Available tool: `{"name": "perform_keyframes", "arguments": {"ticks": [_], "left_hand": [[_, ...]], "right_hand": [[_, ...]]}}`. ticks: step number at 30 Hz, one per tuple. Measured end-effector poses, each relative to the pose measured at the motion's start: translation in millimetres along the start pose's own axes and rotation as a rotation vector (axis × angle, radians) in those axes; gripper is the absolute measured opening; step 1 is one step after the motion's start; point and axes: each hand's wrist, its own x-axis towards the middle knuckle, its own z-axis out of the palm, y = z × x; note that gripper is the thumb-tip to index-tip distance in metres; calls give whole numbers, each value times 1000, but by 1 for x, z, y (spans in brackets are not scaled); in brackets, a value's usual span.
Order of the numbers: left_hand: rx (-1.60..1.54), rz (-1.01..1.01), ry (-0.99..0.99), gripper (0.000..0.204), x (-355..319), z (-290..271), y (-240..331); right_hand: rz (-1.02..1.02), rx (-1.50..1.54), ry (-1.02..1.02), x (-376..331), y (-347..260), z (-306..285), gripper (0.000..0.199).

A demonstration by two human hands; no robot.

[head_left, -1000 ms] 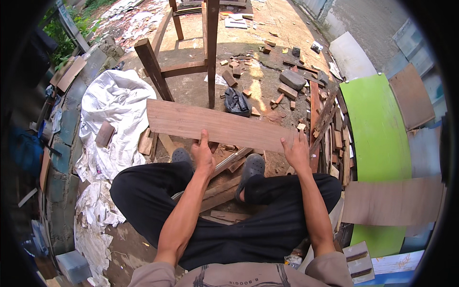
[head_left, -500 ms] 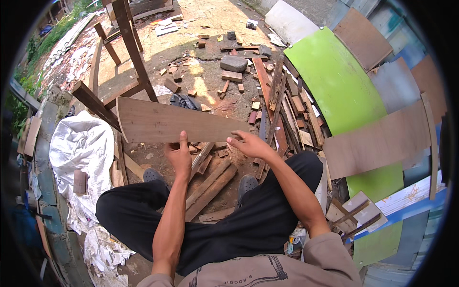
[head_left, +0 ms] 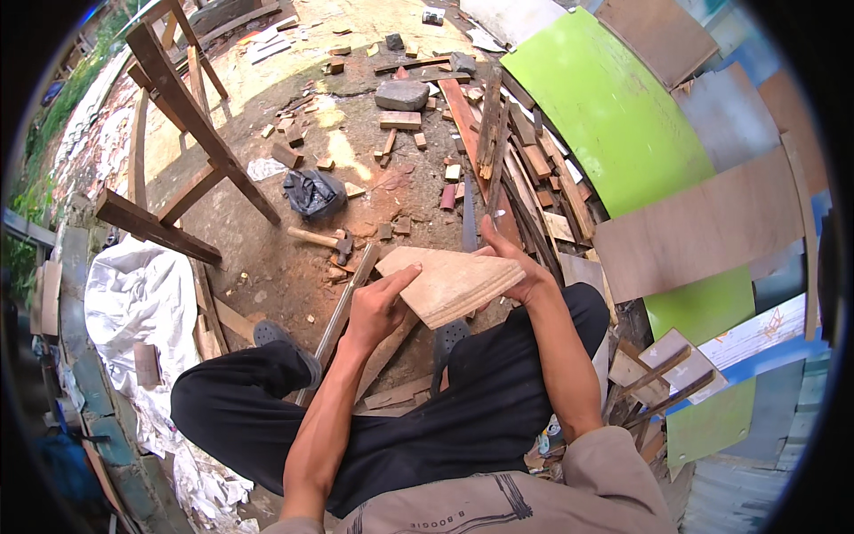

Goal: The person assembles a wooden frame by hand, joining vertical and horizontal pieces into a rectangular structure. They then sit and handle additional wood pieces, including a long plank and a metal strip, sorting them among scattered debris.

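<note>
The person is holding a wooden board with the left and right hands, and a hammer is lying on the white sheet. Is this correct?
Not entirely: the hammer is lying on the ground near the black plastic bag, not on the white sheet, as the head view shows. The left hand and right hand do hold the wooden board.

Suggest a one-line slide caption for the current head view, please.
Two hands hold a wooden board, while a hammer and a black bag lie on the ground beyond.
</note>
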Motion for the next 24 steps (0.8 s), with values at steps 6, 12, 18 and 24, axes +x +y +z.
{"name": "perform_keyframes", "arguments": {"ticks": [6, 12, 18, 24], "left_hand": [[100, 147, 10, 61, 5, 12, 6], [235, 223, -13, 57, 30, 5, 10], [385, 321, -106, 52, 37, -7, -3], [463, 424, -169, 41, 57, -22, -16]], "right_hand": [[-83, -42, 187, -30, 5, 16, 77], [-113, 28, -27, -49, -4, 9, 80], [-75, 50, 43, -47, -16, 21, 71], [-57, 217, 0, -42, -2, 15, 70]]}}
